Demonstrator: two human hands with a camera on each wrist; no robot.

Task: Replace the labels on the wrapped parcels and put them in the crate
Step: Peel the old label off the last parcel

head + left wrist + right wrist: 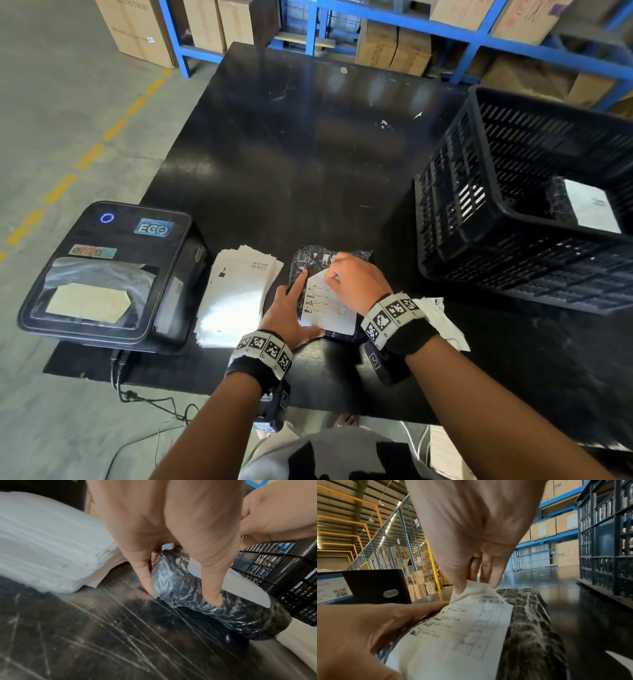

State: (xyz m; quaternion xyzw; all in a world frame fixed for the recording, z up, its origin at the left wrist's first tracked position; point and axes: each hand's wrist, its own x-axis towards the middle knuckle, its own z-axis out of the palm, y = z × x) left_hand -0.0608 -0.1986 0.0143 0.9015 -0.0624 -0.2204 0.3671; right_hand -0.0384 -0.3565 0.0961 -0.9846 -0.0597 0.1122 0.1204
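A parcel (310, 262) wrapped in black film lies on the black table (291, 154) near its front edge, with a white printed label (329, 308) on top. My left hand (289, 308) presses the parcel's left side with straight fingers (212, 574), and its thumb lies along the near edge. My right hand (346, 274) pinches the label's far corner (471, 588), which is lifted and curled off the wrap (530, 622). The black slatted crate (479, 240) stands at the right and holds another wrapped parcel with a white label (589, 205).
A stack of white label sheets (236, 291) lies left of the parcel, beside a black label printer (102, 274) at the table's left corner. A crumpled white sheet (442, 318) lies by my right wrist. Blue racks with cardboard boxes (394, 48) stand behind the table.
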